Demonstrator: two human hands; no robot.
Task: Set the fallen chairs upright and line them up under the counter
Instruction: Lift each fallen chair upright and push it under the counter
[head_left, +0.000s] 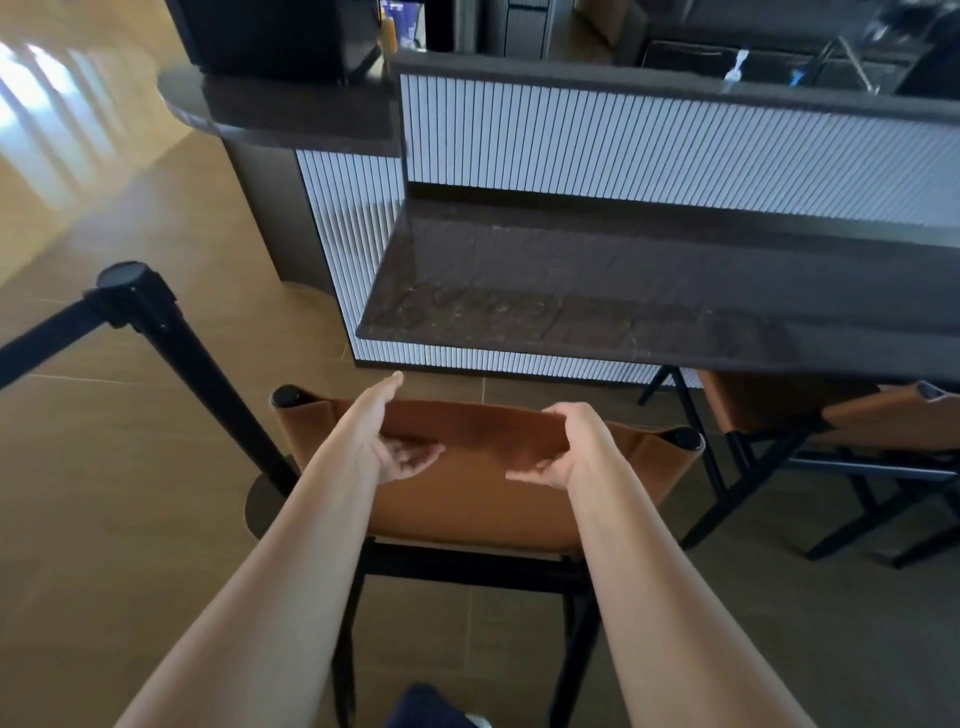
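Note:
A chair with a tan leather backrest (483, 493) and a black frame stands upright right in front of me, just short of the dark stone counter (623, 291). My left hand (395, 447) holds the top edge of the backrest near its left side, with fingers curled on the near face. My right hand (566, 452) grips the same edge further right. A second tan chair (831, 410) stands upright to the right, its seat partly under the counter.
A black stanchion post (130, 286) with a belt stands close on the left, and its round base (260, 504) touches the chair's left side. White ribbed panelling (519, 358) closes the counter's front. Tan tiled floor opens to the left.

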